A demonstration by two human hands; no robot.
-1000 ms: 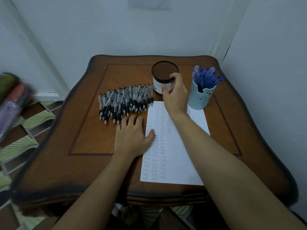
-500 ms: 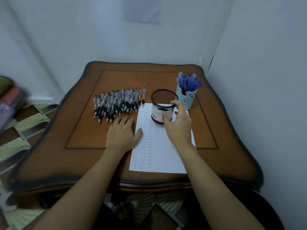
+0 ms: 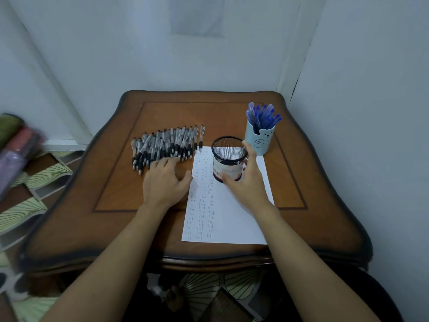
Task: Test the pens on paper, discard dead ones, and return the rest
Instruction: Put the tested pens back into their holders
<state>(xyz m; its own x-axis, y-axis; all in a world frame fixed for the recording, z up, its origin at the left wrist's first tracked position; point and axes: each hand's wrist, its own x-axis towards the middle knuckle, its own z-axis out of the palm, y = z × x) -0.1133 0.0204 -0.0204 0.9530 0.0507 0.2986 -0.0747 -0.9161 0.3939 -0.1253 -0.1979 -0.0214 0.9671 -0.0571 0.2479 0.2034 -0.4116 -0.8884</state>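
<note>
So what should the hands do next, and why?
Probably the left hand scoops some grey-and-black click pens into the black mesh cup, which looks empty, since that hand already touches them and the right hand holds the cup on the marked white paper close by.

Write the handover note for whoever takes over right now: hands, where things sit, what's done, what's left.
Left hand: flat on the table, fingertips at the near ends of the black pens.
Right hand: grips the mesh cup, which stands on the paper; no pens show in it.
Blue pens stand in the light blue cup, far right.
Done: paper carries columns of test marks.
Left: probably load the black pens into the mesh cup; dead ones cannot be told apart.
</note>
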